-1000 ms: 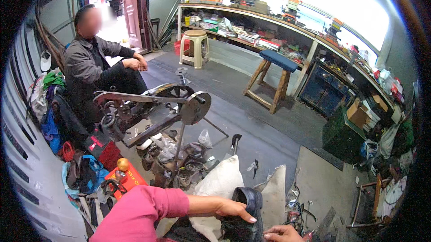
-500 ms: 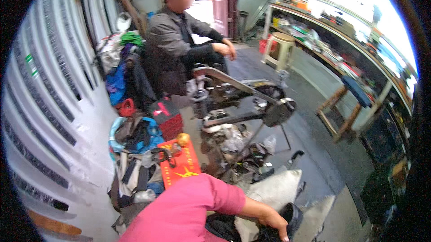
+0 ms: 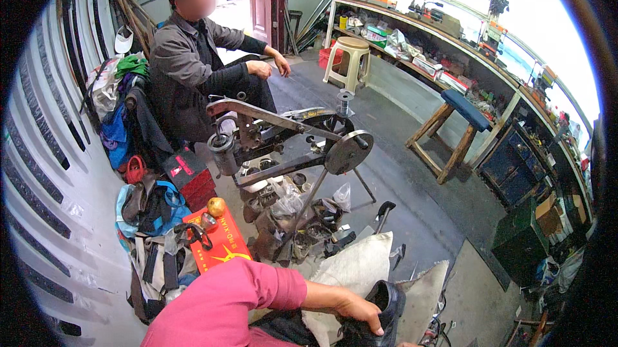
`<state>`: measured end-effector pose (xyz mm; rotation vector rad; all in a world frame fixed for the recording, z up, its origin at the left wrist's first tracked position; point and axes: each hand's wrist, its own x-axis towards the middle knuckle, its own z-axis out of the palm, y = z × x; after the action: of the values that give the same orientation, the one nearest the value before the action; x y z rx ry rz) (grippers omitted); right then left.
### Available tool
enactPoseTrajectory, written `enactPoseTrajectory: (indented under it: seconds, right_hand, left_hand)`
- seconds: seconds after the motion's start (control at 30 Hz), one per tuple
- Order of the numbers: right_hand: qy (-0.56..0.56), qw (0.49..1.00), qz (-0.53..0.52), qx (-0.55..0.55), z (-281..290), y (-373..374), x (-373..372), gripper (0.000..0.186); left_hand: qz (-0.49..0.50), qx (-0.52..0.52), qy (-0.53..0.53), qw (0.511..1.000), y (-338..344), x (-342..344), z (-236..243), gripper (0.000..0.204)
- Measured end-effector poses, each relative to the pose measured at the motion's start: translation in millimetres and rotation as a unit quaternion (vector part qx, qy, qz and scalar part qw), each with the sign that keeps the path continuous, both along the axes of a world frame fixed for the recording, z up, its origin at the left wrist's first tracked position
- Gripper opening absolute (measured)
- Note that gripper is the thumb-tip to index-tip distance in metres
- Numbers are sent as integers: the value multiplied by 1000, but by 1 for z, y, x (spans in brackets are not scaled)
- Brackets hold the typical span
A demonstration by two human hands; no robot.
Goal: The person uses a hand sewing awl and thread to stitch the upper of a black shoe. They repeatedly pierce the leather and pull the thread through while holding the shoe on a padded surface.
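My left arm, in a pink sleeve, bends across the lower middle. My left hand curls over a black shoe, its fingers partly hidden against the dark upper. The shoe's opening faces up, and its lower part is cut off by the lower edge. Under and around it lies off-white cloth, with a second flap on the right. A sliver of skin at the bottom edge, beside the shoe, appears to be my right hand; its fingers cannot be made out. Dark material lies below my left forearm.
Ahead stands a hand-cranked sewing machine on thin legs, with scraps and bags beneath. A seated person is behind it. A red box and bags lie left. A blue-topped stool, plastic stool and long workbench stand right.
My view has swung right and steadied, so the surroundings sit further left in the picture. My left hand stays at the black shoe.
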<state>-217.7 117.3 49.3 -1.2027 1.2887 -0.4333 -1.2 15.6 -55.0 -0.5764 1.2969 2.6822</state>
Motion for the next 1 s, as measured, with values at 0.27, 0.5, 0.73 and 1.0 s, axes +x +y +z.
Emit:
enactPoseTrajectory:
  seconds: [0.27, 0.5, 0.73, 1.0]
  right_hand:
    - [161, 980, 6, -115, 1, 5, 1, 31]
    - [187, 970, -89, -131, -41, 35, -44, 31]
    - [-73, 956, -206, -198, -62, 79, -54, 51]
    - [-285, 893, -344, -48, -42, 69, -20, 25]
  left_hand:
    - [5, -61, -15, 998, -1, 0, 0, 59]
    - [33, -121, -45, 991, 2, 6, 14, 81]
    - [165, -87, 14, 982, 13, 2, 15, 40]
    - [177, -173, -89, 965, 12, 0, 21, 53]
